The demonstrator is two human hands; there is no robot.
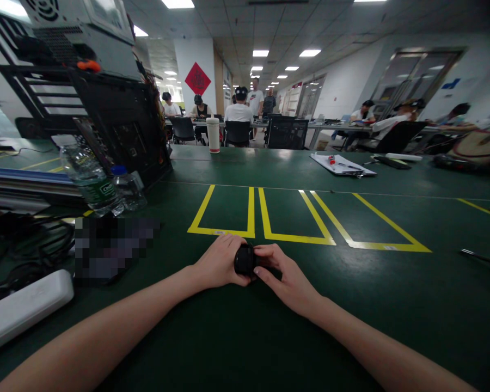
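Both my hands rest on the green table [294,326] just in front of the yellow taped boxes [265,218]. Between them sits a small black round object [245,259]. My left hand [220,262] is curled around its left side, fingers closed against it. My right hand [283,275] grips its right side with thumb and fingers wrapped on it. What the object is cannot be made out.
Two plastic water bottles [96,185] and a dark open computer case [118,120] stand at the left, with cables and a white power strip [24,307] nearer me. A white tumbler [213,135] and a clipboard [343,165] lie farther back. Several people sit at distant desks.
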